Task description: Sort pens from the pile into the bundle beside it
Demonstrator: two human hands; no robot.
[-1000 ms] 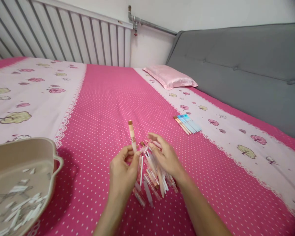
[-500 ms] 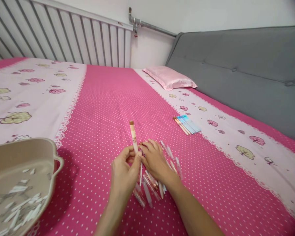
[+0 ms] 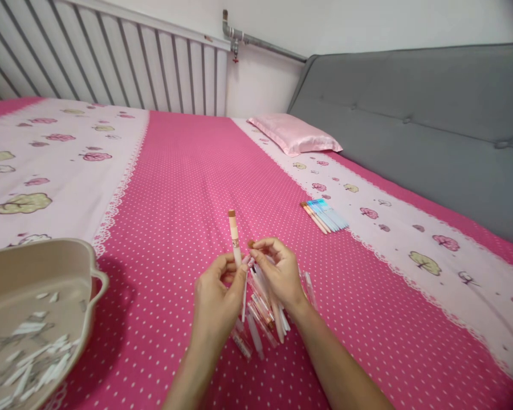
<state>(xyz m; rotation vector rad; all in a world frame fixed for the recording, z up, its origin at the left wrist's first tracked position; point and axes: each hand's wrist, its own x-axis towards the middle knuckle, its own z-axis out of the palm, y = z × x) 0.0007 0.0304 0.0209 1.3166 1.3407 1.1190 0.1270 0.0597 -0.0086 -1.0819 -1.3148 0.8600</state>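
Note:
My left hand (image 3: 216, 299) pinches a pale pen with a brown cap (image 3: 234, 235), held upright above the pink dotted bedsheet (image 3: 188, 171). My right hand (image 3: 277, 273) is closed beside it, its fingertips pinched on another pen with a brown tip (image 3: 251, 245) from the pile. A heap of several wrapped pens (image 3: 263, 313) lies on the sheet under both hands, partly hidden by them.
A beige basket (image 3: 38, 267) holding several torn white wrappers sits at the lower left. A small row of blue and brown pens (image 3: 324, 215) lies further right. A pink pillow (image 3: 293, 134) rests by the grey headboard (image 3: 410, 125).
My right hand dropped into the pile and came up pinching a pen next to the upright one. My left hand stayed nearly still.

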